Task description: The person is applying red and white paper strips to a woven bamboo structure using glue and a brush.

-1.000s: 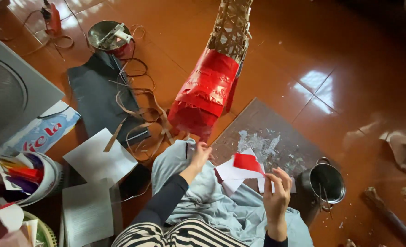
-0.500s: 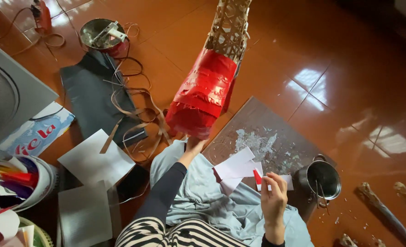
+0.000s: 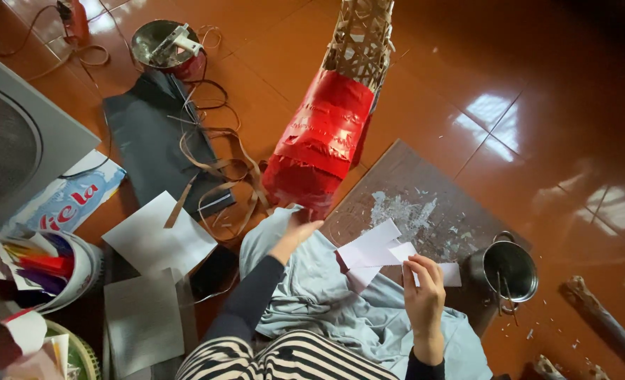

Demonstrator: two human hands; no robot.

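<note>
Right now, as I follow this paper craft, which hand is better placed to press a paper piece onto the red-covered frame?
Probably the left hand: it rests at the base of the red-covered frame and looks empty. The right hand is farther back, holding white paper pieces.

Hands showing: 2, left hand (image 3: 292, 236) and right hand (image 3: 423, 292) | metal pots sitting on the floor: 2, one (image 3: 511, 271) by the board, one (image 3: 163, 43) far off | red-wrapped woven frame (image 3: 326, 137) standing: 1 | white paper sheets lying flat: 2 ( (image 3: 159, 236), (image 3: 143, 320); scraps uncounted) | dark board (image 3: 425, 204): 1
</note>
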